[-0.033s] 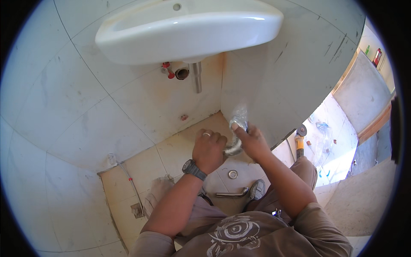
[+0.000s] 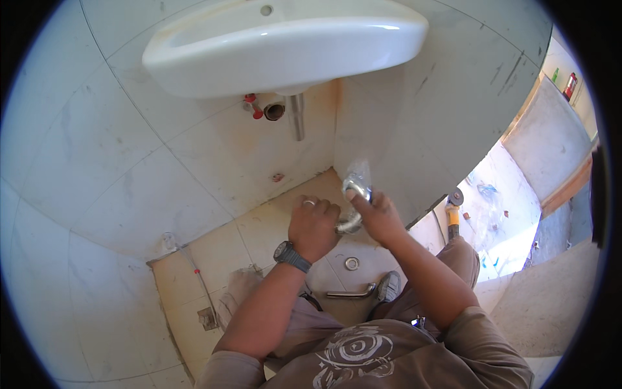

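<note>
A curved chrome drain pipe, shaped like a trap bend, is held between my hands above the floor. My left hand, with a ring and a dark wristwatch, is closed round its lower left end. My right hand grips the upper end, thumb pressed across the rim. Clear plastic film sticks up from that end. Beyond my hands, a straight metal tailpiece hangs below the white washbasin. Left of it are a round wall outlet and a red-capped fitting.
Below my hands, a round metal ring and a bent chrome tube lie on the tiled floor near my shoe. An angle grinder is by my right knee. A thin hose runs down at the left.
The upper end of the drain pipe and its plastic film have shifted slightly left, with my right hand. Both hands keep their hold.
</note>
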`<state>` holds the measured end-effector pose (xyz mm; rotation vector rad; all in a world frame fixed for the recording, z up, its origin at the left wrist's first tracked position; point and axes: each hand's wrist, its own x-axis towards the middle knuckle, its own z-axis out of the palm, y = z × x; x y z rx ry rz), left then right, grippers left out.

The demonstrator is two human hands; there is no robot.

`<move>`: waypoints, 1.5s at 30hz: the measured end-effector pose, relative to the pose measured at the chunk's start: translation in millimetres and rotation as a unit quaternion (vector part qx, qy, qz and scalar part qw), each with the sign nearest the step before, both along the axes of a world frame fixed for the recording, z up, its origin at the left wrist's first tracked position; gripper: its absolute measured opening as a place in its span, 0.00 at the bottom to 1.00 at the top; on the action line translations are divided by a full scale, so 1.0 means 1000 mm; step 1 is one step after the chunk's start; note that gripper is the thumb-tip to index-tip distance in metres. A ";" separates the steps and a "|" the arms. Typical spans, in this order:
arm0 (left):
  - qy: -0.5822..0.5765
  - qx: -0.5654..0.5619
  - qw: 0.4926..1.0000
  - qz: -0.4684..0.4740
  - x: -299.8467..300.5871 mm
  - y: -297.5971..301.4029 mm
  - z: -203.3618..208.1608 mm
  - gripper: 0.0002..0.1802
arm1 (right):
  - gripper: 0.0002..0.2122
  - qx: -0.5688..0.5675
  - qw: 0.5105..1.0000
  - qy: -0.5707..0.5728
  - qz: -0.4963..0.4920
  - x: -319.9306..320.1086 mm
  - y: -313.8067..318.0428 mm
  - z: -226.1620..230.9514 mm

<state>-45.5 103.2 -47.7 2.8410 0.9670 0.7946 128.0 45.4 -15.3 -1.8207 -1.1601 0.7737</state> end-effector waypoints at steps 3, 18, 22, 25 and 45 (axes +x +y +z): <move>-0.046 0.071 0.996 0.030 0.001 0.008 -0.006 0.05 | 0.21 0.069 0.997 0.028 -0.016 -0.020 0.001 -0.020; -0.034 0.040 0.999 0.009 0.001 0.001 -0.011 0.04 | 0.25 0.073 0.986 0.140 0.051 -0.009 -0.012 -0.020; 0.002 0.059 0.997 -0.042 0.007 -0.002 -0.012 0.06 | 0.29 -0.010 0.987 0.131 0.090 0.020 0.006 -0.005; -0.015 0.057 0.998 -0.018 0.011 0.001 -0.013 0.07 | 0.26 0.013 0.998 -0.049 0.036 -0.001 0.001 -0.032; -0.354 -0.484 0.800 -0.036 -0.006 0.017 -0.017 0.34 | 0.16 0.048 0.973 0.225 -0.018 0.042 -0.012 -0.029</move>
